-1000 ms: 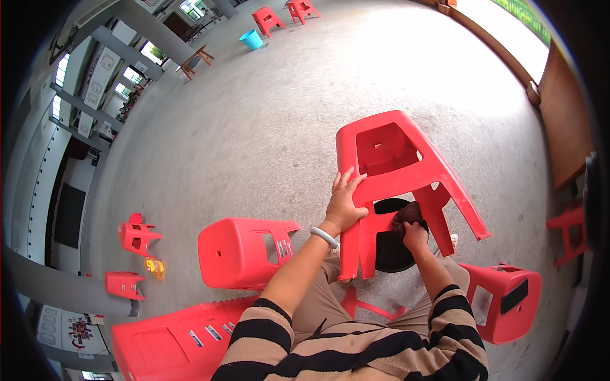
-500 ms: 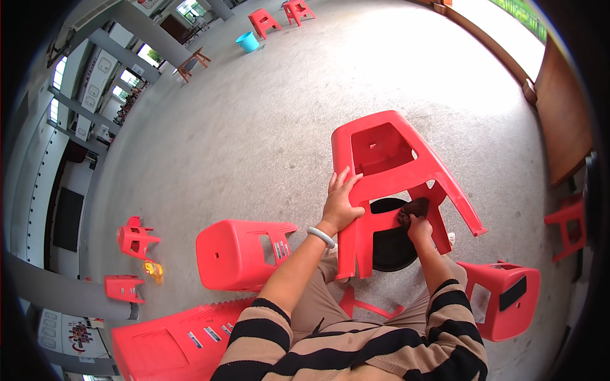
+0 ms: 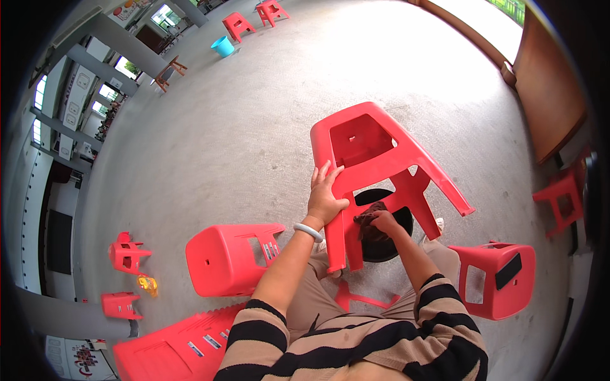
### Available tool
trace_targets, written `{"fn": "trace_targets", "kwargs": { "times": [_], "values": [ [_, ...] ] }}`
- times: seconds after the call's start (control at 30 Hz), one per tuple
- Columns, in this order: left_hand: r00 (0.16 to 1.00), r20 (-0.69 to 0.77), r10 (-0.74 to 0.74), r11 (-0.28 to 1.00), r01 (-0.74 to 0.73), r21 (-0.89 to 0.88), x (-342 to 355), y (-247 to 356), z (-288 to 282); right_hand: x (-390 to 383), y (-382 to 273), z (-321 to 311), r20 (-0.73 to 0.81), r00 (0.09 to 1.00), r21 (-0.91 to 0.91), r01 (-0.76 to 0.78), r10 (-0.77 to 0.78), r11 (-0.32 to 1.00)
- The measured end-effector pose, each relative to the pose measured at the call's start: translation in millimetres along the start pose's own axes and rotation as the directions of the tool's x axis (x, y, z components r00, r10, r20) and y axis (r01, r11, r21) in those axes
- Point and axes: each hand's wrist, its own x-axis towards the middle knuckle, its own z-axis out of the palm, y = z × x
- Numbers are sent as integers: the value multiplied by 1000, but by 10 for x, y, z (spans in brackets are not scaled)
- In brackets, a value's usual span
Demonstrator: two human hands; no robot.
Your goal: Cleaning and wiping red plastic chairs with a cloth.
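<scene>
A red plastic stool (image 3: 375, 171) is tipped in front of me, its legs pointing toward me and to the right. My left hand (image 3: 325, 200) grips the edge of its near left leg, thumb on one side and fingers spread over the other. In my right hand (image 3: 385, 223) is a bunched dark brown cloth (image 3: 370, 219), held against the stool's inner side between the legs. Behind and below the stool, between my feet, is a round black basin (image 3: 381, 251), partly hidden by the stool and my right hand.
Left of my knees lies a red stool (image 3: 219, 260), with a long stack of red stools (image 3: 165, 349) nearer me. On the right, another stool (image 3: 489, 286) bears a dark phone (image 3: 508, 272). A turquoise bucket (image 3: 222, 46) and a wooden bench (image 3: 168, 73) stand far off.
My right hand has moved the cloth left and slightly down across the stool. The left hand keeps its grip. The whole view has shifted a little.
</scene>
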Motion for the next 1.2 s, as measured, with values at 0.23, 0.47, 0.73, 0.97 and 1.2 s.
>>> {"fn": "trace_targets", "kwargs": {
  "times": [0.23,0.47,0.73,0.97,1.2],
  "values": [
    [997,-58,55,998,-56,-15,59,-47,-51,137,81,-1093,-368,928,-324,-182,54,928],
    [1000,-21,17,1000,-18,-12,15,-132,-93,-33,-163,-285,-466,883,-589,-267,-50,763],
    [999,-6,50,998,-50,-24,22,-50,23,22,-498,795,-247,914,-617,108,-322,779],
    [999,11,49,998,-49,-42,10,-116,-84,133,-176,84,-310,916,-629,1,-252,778],
    [999,4,36,998,-36,-53,22,-87,-100,273,-84,-352,-543,839,-553,-324,-37,767]
  ]
}}
